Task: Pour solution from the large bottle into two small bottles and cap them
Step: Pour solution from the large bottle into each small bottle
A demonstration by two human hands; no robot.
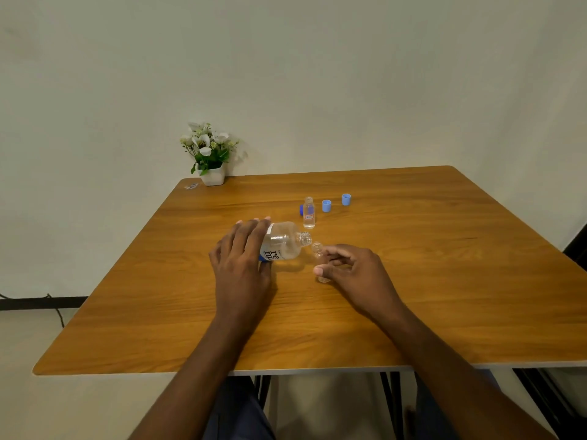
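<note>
My left hand [243, 252] grips the large clear bottle [284, 241], tipped on its side with its open neck pointing right. The neck sits just above the mouth of a small clear bottle [317, 250], which my right hand [347, 265] holds upright on the wooden table [444, 296]. A second small bottle [308, 213] stands uncapped farther back, with liquid in its lower part. Two light blue caps [326, 206] [346, 199] rest to its right. A darker blue cap [301, 210] peeks out from behind its left side.
A white pot of white flowers [210, 154] stands at the table's back left corner, with a small scrap [191, 186] beside it. The wall runs just behind the table. A dark cable lies on the floor at the left.
</note>
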